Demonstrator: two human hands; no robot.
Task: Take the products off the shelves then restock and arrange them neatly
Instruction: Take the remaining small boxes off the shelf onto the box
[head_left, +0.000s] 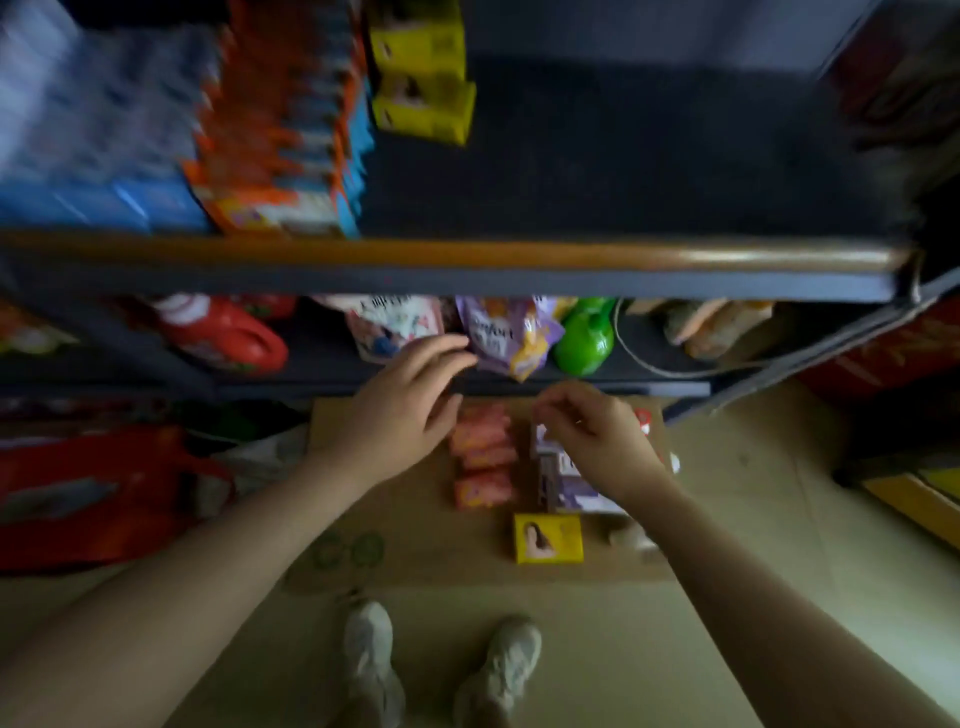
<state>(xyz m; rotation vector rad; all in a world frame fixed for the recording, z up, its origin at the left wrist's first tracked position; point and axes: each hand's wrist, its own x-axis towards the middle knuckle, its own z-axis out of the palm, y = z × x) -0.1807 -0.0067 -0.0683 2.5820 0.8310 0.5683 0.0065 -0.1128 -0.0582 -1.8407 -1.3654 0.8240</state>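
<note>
Cardboard sheet (415, 566) on pale floor (753, 597) below dark shelves (623, 156).

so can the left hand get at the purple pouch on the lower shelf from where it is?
Probably yes. The left hand is open, its fingertips right beside the purple plastic pouch at the lower shelf's front edge, with nothing between them.
</note>
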